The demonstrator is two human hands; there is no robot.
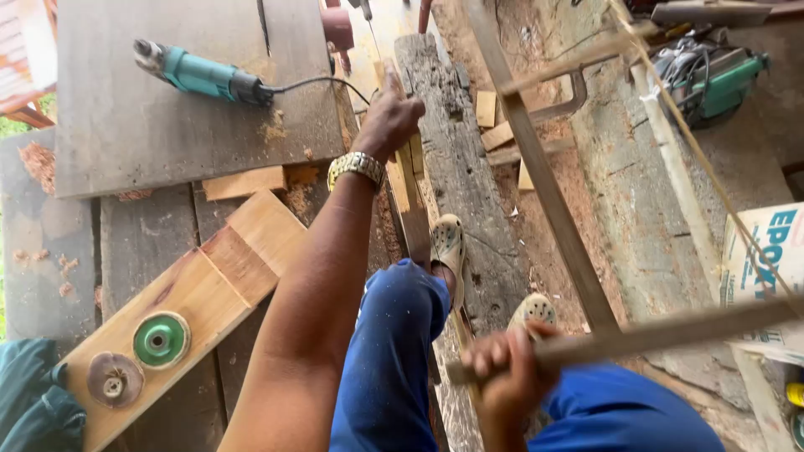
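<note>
While the person stands over a weathered plank [465,184], the left hand [389,121] presses down with curled fingers on a narrow wood strip [408,180] lying along it, far from the camera. The right hand [502,368], near and low, is clenched around the end of a long wooden bar [662,333] running off to the right. On the worktop [126,134] to the left lie a teal power tool [205,75] and two sanding discs [159,340].

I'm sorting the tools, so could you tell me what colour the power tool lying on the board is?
Teal with a dark rear, the power tool shows best in the head view.
</note>
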